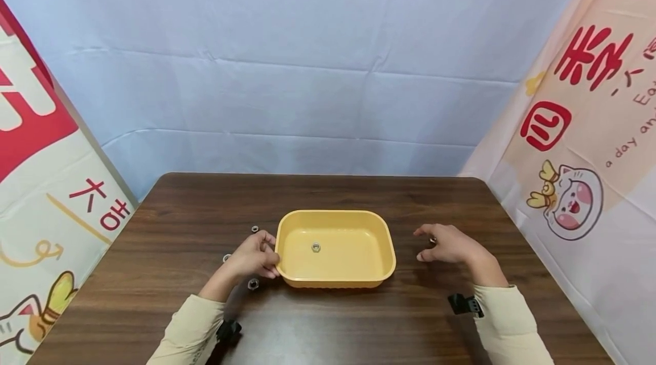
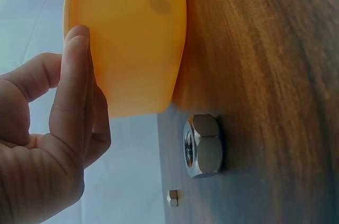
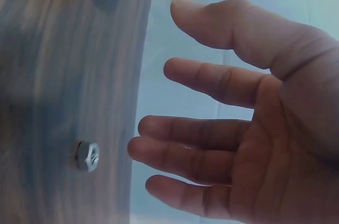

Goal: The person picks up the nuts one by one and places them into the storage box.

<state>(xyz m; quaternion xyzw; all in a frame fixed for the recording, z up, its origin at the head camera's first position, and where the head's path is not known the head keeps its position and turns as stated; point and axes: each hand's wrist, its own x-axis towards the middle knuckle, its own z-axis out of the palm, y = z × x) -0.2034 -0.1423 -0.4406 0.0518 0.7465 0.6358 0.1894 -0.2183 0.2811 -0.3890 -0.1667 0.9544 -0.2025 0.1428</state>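
Observation:
A yellow rectangular tray [image 1: 338, 285] stands on the table, with one metal hex nut [image 1: 316, 247] lying on its floor. My left hand [image 1: 254, 257] grips the tray's left rim, its fingertips against the outer wall in the left wrist view. Around that hand lie a large nut [image 2: 204, 146] and two more, a far nut [image 1: 254, 229] and a partly covered nut [image 1: 226, 258]. To the tray's right, my right hand [image 1: 447, 244] hovers with fingers spread and nothing held. Beyond its fingertips, another nut [image 3: 88, 156] lies on the table.
The dark wood table [image 1: 328, 325] runs back to a pale cloth wall [image 1: 307, 97]. Printed banners hang on both sides, a left banner [image 1: 46, 211] and a right banner [image 1: 579, 126]. A black wrist device [image 1: 465, 304] sits by the right sleeve.

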